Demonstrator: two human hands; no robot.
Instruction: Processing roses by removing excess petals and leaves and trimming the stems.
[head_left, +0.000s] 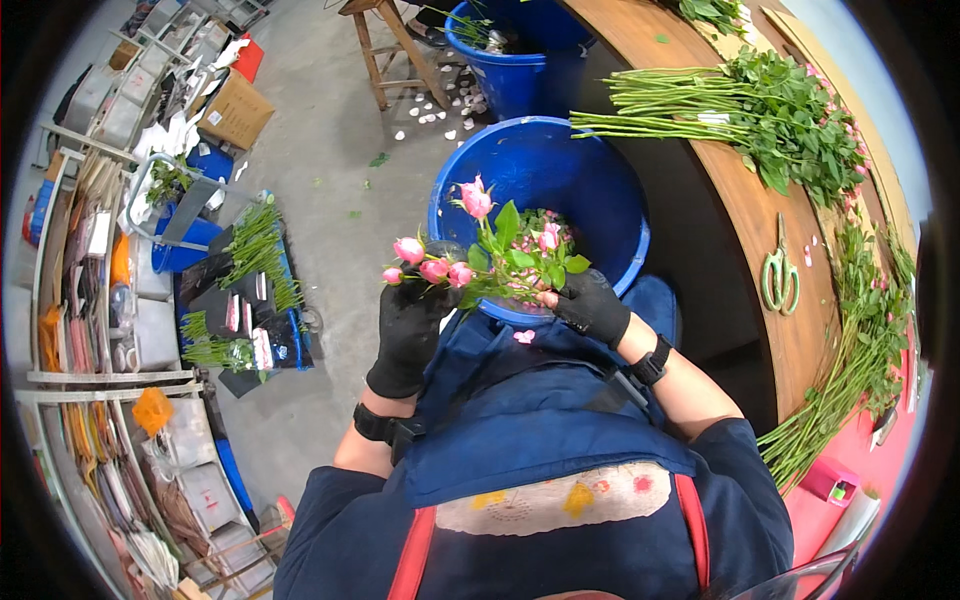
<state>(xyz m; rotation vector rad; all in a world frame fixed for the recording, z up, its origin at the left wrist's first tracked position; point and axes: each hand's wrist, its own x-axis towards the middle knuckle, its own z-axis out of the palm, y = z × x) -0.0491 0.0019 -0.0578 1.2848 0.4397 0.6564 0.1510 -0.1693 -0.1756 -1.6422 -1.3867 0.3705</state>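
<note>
A spray of pink roses (517, 255) with green leaves is held over the near rim of a blue plastic bucket (480, 157). My right hand (592, 306), in a black glove with bare fingertips showing, grips it low among the leaves. At the left-hand blooms (434, 271) is my gloved left hand (411, 322); its fingers lie behind the buds, partly hidden, so their grip is unclear. Leaves and pink petals (551, 221) lie inside the bucket. One loose pink petal (524, 337) rests on my dark blue apron (517, 405).
On the right, a curved wooden table (739, 217) holds bundled roses (795, 120), green-handled scissors (781, 274) and more stems (840, 360). Ahead stand another blue bucket (495, 75) and a wooden stool (390, 52). A loaded cart (300, 352) and shelves (112, 375) are left.
</note>
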